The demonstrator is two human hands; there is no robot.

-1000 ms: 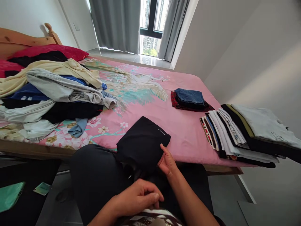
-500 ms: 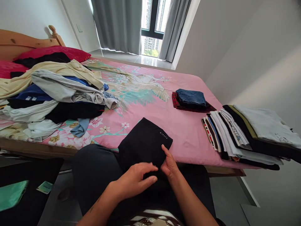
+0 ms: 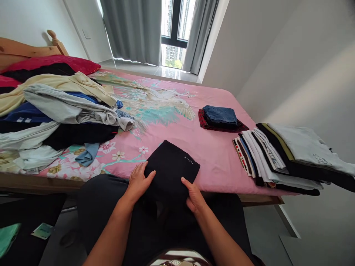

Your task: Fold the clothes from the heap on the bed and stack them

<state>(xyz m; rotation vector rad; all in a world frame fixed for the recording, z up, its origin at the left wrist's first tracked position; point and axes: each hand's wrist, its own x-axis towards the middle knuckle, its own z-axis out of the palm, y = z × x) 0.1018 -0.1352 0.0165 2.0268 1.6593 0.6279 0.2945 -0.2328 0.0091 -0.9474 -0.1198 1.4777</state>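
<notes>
A folded black garment (image 3: 170,170) with small white KIPSTA lettering lies over my lap, its far part reaching onto the edge of the bed. My left hand (image 3: 140,180) grips its left edge, thumb on top of the cloth. At the near right side, my right hand (image 3: 194,195) holds the garment between its thumb and curled fingers, which are partly hidden beneath. Whether the garment is a pair of shorts or a top cannot be told from this fold.
Loose clothes (image 3: 72,111) lie heaped on the bed's left side. Folded jeans (image 3: 220,114) rest on red plaid cloth (image 3: 203,121) to the right. Nearer, a stack of folded clothes (image 3: 288,159) sits at the right edge of the pink bedsheet (image 3: 177,136).
My left hand has moved from above the garment's near side to its left edge and taken hold there. My right hand keeps its grip. The view has shifted slightly to the right.
</notes>
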